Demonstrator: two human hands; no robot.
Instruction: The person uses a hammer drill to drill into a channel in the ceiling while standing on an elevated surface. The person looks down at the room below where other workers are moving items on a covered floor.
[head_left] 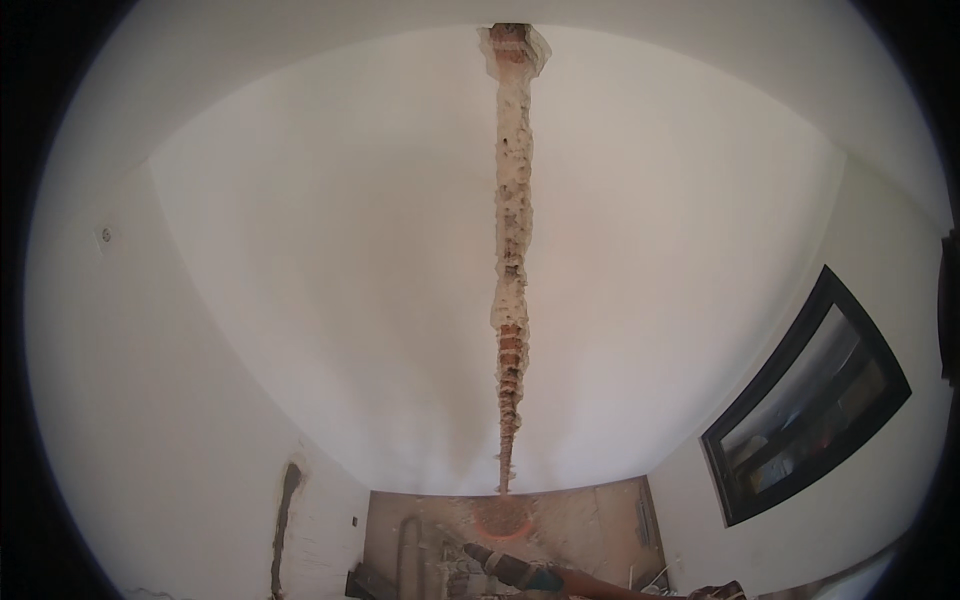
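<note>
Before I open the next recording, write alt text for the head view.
A rough vertical groove, showing red brick in places, cuts down a white wall. At the lower edge is what looks like a power drill; a black-framed window sits at right.

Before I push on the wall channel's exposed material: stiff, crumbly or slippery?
The channel will probably crumble at its ragged edges. The exposed brick likely stays stiff, being set in the wall. The rough, pitted surface suggests little slip.

Brown, dusty floor (583,512) with a round, reddish-orange thing (503,520) on it
</note>
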